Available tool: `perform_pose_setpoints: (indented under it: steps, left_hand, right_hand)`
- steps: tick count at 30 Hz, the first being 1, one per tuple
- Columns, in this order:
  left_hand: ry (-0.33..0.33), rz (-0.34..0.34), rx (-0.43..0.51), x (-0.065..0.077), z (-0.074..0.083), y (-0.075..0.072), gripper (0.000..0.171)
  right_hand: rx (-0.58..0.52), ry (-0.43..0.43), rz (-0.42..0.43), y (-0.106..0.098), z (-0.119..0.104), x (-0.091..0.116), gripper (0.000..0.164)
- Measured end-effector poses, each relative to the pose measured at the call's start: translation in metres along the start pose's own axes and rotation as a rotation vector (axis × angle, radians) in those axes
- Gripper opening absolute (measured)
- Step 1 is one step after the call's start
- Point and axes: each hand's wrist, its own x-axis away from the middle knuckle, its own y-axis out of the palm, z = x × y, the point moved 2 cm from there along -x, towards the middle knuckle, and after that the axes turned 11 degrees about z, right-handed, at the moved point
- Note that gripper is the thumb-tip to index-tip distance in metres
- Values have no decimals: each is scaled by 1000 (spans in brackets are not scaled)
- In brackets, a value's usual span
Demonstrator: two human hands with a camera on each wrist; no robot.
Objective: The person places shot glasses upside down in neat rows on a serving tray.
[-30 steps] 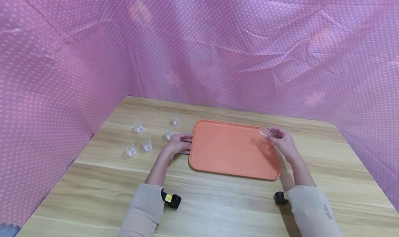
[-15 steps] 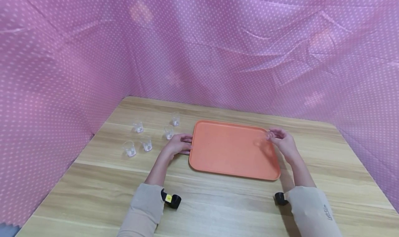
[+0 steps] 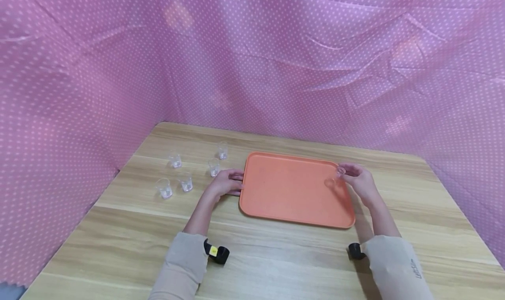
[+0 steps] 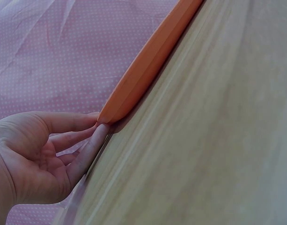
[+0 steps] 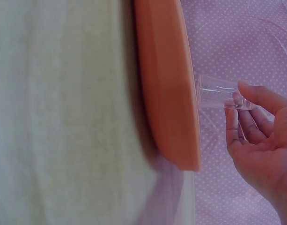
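In the head view an orange tray lies flat on the table. My left hand is at its left edge; in the left wrist view the thumb and fingertips meet at the tray's rim. At the far right corner my right hand holds a small clear cup by its base. The cup is upside down, its wide mouth toward the tray, as the right wrist view shows with the cup between thumb and fingers. The tray's rim hides the cup's lip there, so I cannot tell whether it touches.
Several clear cups stand upright left of the tray, among them a front-left cup, a middle cup and a back cup. The wooden table is bordered by pink dotted cloth behind and at the sides.
The cup in my right hand has turned from lying sideways, its mouth toward the left, to mouth down over the tray's right side. My left hand and the tray have hardly moved.
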Motion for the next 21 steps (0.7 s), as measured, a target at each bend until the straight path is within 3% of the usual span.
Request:
perform_pose_setpoints:
  steps: [5, 13, 21]
  left_hand:
    - [-3, -4, 7, 2, 2, 0, 47]
    - [5, -52, -10, 20, 19, 2, 48]
    - [0, -50, -8, 21, 20, 2, 48]
  right_hand:
    - [-43, 26, -18, 2, -4, 0, 38]
    - [83, -21, 4, 0, -5, 1, 32]
    - [141, -8, -29, 1, -11, 3, 42]
